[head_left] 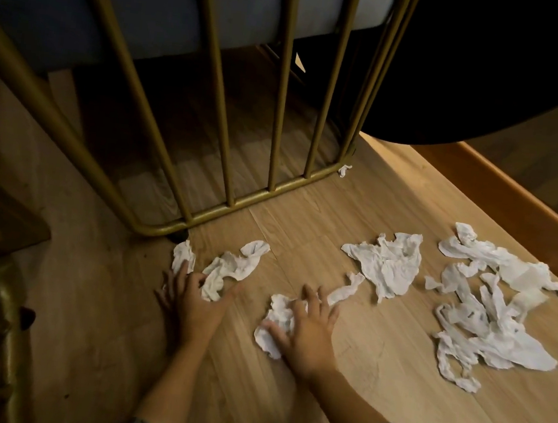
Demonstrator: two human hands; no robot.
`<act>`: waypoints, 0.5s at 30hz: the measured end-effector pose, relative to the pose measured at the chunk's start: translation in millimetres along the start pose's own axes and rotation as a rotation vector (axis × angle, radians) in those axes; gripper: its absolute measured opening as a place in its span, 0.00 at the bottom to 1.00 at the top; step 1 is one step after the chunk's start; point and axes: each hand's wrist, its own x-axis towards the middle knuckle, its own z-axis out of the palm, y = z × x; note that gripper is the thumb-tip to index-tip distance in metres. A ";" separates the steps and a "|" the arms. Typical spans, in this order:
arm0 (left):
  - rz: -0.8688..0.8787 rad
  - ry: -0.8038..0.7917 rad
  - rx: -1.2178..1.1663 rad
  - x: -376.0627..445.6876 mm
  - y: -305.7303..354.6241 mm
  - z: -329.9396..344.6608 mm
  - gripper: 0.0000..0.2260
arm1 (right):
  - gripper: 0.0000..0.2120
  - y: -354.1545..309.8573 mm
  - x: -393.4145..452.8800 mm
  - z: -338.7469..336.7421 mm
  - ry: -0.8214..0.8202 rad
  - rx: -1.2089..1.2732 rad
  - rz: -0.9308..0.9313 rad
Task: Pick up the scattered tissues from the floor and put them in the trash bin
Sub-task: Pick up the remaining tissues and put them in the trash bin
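Note:
Several crumpled white tissues lie on the wooden floor (373, 386). My left hand (192, 302) lies spread on the floor, its fingers touching a long tissue (234, 265) and a small one (183, 256) by the chair's base. My right hand (306, 334) lies spread on top of another crumpled tissue (276, 324). A wide tissue (386, 260) lies further right, and a large pile of tissues (493, 316) beyond it. One tiny scrap (344, 170) sits by the chair's corner. No trash bin is in view.
A chair with gold metal bars (209, 207) and a grey cushion stands just beyond the hands. A round black tabletop (491, 78) hangs over the upper right. A raised wooden ledge (512, 201) borders the floor on the right. Another gold frame (13, 338) stands at the left.

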 end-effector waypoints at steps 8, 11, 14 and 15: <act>0.022 0.025 -0.147 -3.5 36.3 32.8 0.04 | 0.08 34.2 -56.3 -23.6 0.240 0.291 0.029; -0.020 -0.028 -0.363 -21.8 64.4 33.2 0.12 | 0.16 56.0 -56.2 -46.0 0.313 0.248 0.136; 0.133 -0.071 -0.330 -35.4 74.7 43.8 0.16 | 0.21 73.4 -50.0 -66.4 0.400 0.300 0.271; 0.197 -0.080 -0.326 -40.2 76.3 48.1 0.17 | 0.21 78.2 -49.6 -71.1 0.391 0.321 0.308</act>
